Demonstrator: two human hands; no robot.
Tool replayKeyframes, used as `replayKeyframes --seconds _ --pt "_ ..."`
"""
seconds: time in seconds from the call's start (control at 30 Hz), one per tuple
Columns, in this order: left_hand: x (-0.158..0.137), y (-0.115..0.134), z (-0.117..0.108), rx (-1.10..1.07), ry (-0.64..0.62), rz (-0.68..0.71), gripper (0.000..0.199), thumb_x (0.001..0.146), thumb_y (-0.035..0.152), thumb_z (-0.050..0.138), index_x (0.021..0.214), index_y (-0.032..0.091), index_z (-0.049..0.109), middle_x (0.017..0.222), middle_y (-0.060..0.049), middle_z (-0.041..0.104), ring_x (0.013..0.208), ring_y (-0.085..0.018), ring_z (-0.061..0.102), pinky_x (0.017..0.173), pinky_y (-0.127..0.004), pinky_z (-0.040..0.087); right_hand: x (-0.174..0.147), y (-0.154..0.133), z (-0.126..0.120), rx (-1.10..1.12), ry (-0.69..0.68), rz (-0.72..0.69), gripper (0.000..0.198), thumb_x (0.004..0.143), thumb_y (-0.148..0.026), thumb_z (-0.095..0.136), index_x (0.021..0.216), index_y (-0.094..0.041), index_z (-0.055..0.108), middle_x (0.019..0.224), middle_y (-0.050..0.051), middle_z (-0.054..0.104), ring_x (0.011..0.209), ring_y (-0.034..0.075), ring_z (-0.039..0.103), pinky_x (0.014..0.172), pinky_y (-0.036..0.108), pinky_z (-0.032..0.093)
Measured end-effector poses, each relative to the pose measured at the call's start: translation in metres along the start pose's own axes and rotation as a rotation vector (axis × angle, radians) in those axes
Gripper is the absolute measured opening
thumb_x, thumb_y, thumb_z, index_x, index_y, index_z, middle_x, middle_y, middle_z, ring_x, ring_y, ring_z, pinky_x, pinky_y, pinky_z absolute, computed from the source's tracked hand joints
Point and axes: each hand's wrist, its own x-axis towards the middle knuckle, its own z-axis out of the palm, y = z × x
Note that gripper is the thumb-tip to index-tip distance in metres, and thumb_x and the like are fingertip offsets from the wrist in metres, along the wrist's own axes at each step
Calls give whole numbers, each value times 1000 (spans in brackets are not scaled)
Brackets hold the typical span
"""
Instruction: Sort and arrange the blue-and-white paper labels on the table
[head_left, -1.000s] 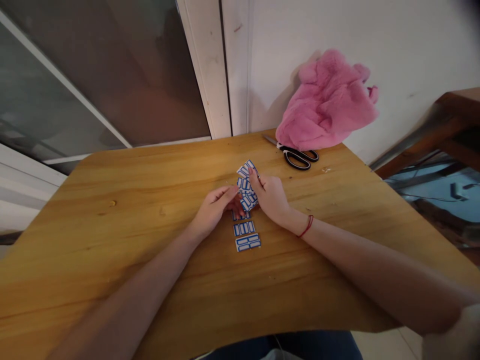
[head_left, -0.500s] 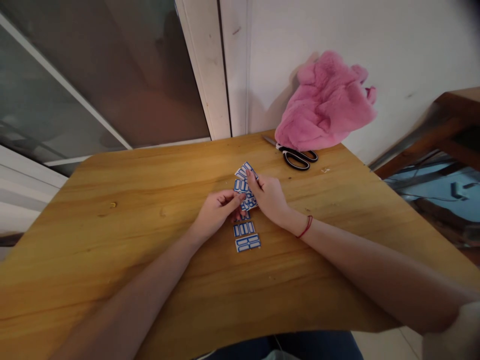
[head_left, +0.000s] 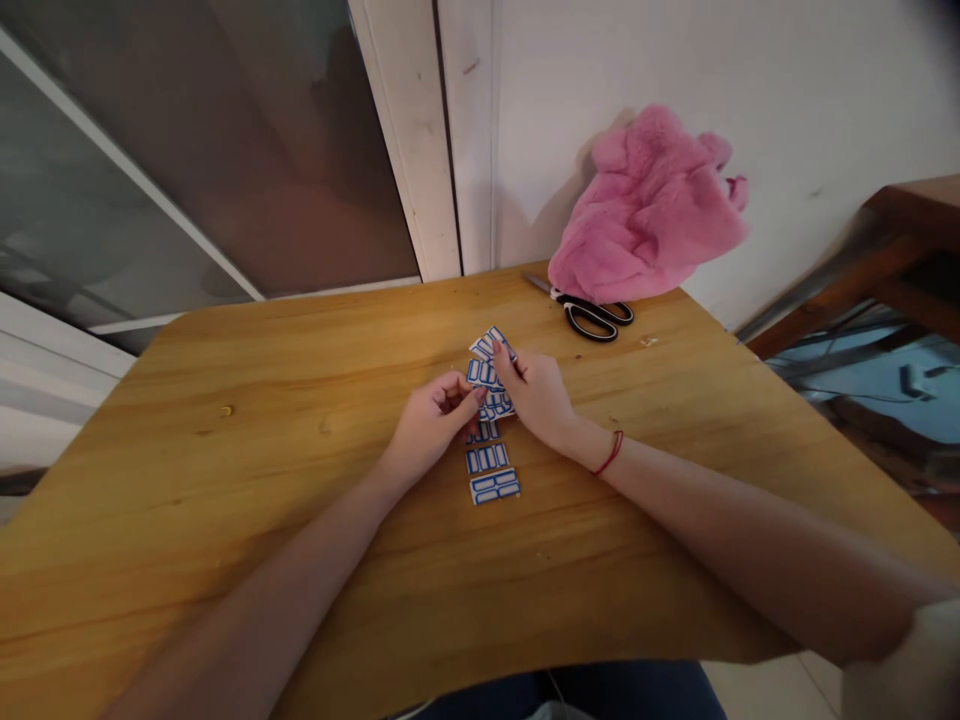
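Several small white label sheets (head_left: 496,404) with blue-outlined boxes are fanned out between my two hands. My right hand (head_left: 536,395) is closed on the fan, its thumb pressed over the upper sheets. From the other side, my left hand (head_left: 441,412) pinches the left edge of the sheets between thumb and fingers. Below them, a label sheet (head_left: 487,459) lies on the wooden table, and a further label sheet (head_left: 495,486) lies just nearer to me. Another label sheet (head_left: 486,432) shows partly beneath my hands.
Scissors with black handles (head_left: 596,318) lie at the back of the wooden table (head_left: 247,400), partly under a pink fluffy cloth item (head_left: 652,210) against the wall. A small yellowish bit (head_left: 227,411) sits on the left. Wooden furniture (head_left: 832,270) stands at the right.
My left fingers have shifted slightly upward along the fanned label sheets. My right hand keeps its hold, and the sheets on the table stay in place.
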Motion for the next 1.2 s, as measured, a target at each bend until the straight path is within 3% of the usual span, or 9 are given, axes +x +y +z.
replayKeyframes --seconds 0.13,0.33,0.53,0.67,0.87,1.0,1.07,1.2 --pt "0 -2 0 66 -6 12 35 83 45 51 62 17 45 44 5 50 36 -5 41 38 -16 33 1 1 0 44 -41 3 43 92 -42 33 57 -17 38 52 -3 39 50 7 33 48 23 23" --pt "1 -3 -1 43 -19 25 35 84 46 48 64 18 46 45 6 48 36 -5 39 37 -16 30 1 3 1 20 7 12 43 92 -42 33 58 -17 39 53 -3 41 50 7 33 48 23 24" --pt "4 -5 0 -56 -74 20 26 72 38 67 78 17 53 64 4 56 46 -6 46 43 -17 38 1 3 0 -1 60 18 41 92 -39 33 58 -17 39 53 -3 41 50 7 33 48 23 24" --pt "3 -6 1 -37 -67 42 24 73 36 66 78 17 52 67 3 55 52 -7 47 46 -18 38 0 3 1 14 79 19 42 92 -40 33 57 -18 37 52 -3 40 49 7 32 48 23 24" --pt "-3 3 -2 296 -5 193 24 77 39 61 89 20 53 75 1 53 67 -12 48 63 -24 40 7 7 -1 118 113 134 44 91 -44 34 55 -18 35 50 -4 36 47 7 29 45 23 22" --pt "-3 10 -3 688 -253 366 31 66 44 70 84 21 59 86 -2 54 84 -19 46 77 -33 40 14 13 -3 149 180 239 46 90 -46 36 54 -18 36 48 -4 36 45 7 29 43 23 20" --pt "-2 10 -2 778 -351 382 31 65 45 70 84 22 61 90 -4 55 89 -22 45 80 -36 39 15 15 -3 159 183 251 47 90 -47 36 54 -17 38 48 -4 36 45 7 29 42 23 20" --pt "-1 5 0 778 -370 381 27 69 41 68 85 21 62 90 -4 59 90 -21 46 83 -36 38 14 14 -2 158 168 241 47 90 -46 36 53 -17 37 48 -4 34 45 7 29 42 22 19"
